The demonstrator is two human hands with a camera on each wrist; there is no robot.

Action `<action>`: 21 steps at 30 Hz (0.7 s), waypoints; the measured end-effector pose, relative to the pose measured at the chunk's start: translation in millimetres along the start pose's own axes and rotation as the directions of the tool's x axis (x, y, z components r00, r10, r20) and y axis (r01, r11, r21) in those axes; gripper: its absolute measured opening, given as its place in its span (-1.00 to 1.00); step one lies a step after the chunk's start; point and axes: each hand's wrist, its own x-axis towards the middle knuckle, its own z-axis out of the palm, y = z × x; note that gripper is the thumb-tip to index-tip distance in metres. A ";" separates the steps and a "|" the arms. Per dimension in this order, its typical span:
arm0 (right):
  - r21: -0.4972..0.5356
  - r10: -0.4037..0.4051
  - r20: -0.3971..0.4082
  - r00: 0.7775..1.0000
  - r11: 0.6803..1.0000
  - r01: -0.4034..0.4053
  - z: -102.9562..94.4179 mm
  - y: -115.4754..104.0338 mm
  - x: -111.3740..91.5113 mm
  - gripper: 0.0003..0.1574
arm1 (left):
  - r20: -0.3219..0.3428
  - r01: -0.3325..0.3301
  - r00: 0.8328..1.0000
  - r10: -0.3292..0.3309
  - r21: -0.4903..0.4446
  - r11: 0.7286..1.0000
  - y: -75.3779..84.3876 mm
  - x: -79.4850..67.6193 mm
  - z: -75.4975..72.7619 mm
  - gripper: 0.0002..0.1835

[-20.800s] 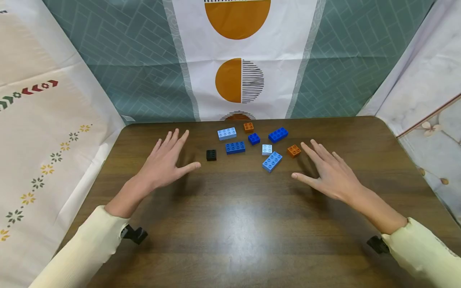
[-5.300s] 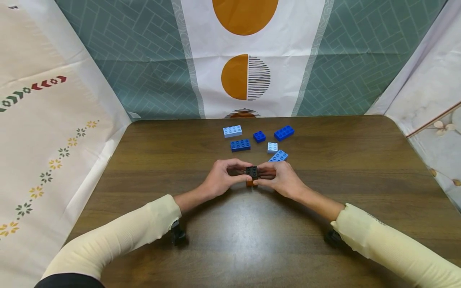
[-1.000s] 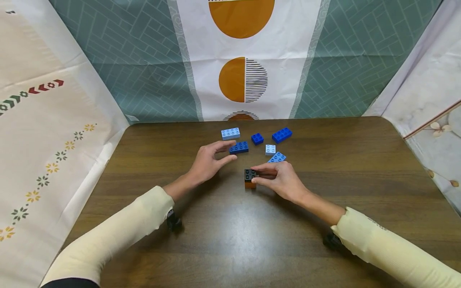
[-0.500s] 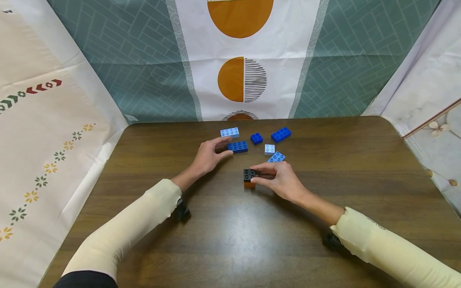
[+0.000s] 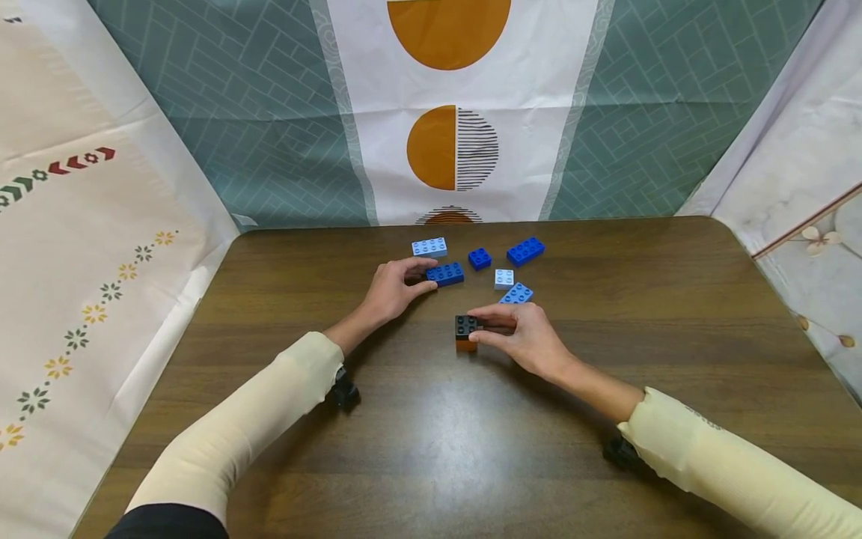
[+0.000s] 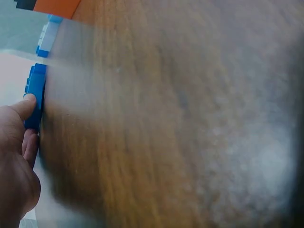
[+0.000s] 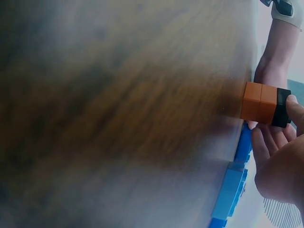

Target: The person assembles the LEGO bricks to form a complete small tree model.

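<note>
My left hand (image 5: pixel 393 290) has its thumb and fingers at the left end of a dark blue eight-stud building brick (image 5: pixel 445 274). Seen from the left wrist, the thumb presses on the near side of that blue brick (image 6: pixel 36 90) and other fingers curl behind. In front of me, my right hand (image 5: pixel 528 337) pinches a small stack topped by a black four-stud brick (image 5: pixel 466 326). Below the black one, two orange bricks (image 7: pixel 259 102) are joined, as the right wrist view shows. The stack stands upright on the table.
Behind the stack lie a light blue long brick (image 5: pixel 429 247), a small blue brick (image 5: pixel 480 259), a long blue brick (image 5: pixel 525 251), a pale blue small brick (image 5: pixel 503 279) and a mid-blue long brick (image 5: pixel 517 293). They sit toward the far edge of the brown table (image 5: pixel 444 449).
My left hand has left the stack, moved to the far left and taken hold of the dark blue brick. My right hand stays on the stack.
</note>
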 end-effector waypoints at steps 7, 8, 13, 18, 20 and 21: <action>-0.011 0.009 0.010 1.000 1.000 -0.009 -0.1 -0.7 -0.4 -0.51 | 0.013 0.001 1.000 0.000 -0.023 1.000 0.9 -1.1 -8.0 -0.59; -0.020 0.007 0.011 1.000 1.000 -0.007 -0.1 -0.9 -0.5 -0.51 | 0.014 0.001 1.000 -0.001 -0.028 1.000 1.5 -2.0 -9.8 -0.59; -0.096 -0.017 0.003 1.000 0.995 0.017 -0.3 -1.3 -1.2 -0.49 | 0.026 -0.017 0.999 0.018 -0.047 0.999 6.4 -9.1 -19.1 -0.58; -0.133 -0.036 -0.005 0.999 0.990 0.035 -1.3 -0.5 -1.7 -0.49 | 0.038 -0.070 0.997 0.073 -0.071 0.995 12.4 -19.6 -29.0 -0.60; -0.139 -0.038 -0.008 0.999 0.990 0.037 -1.7 -0.5 -2.1 -0.48 | 0.045 -0.086 0.995 0.090 -0.086 0.993 14.6 -24.2 -32.2 -0.60; -0.142 -0.039 -0.010 0.999 0.989 0.037 -1.9 -0.5 -2.3 -0.47 | 0.049 -0.092 0.994 0.097 -0.095 0.991 15.6 -26.5 -33.6 -0.60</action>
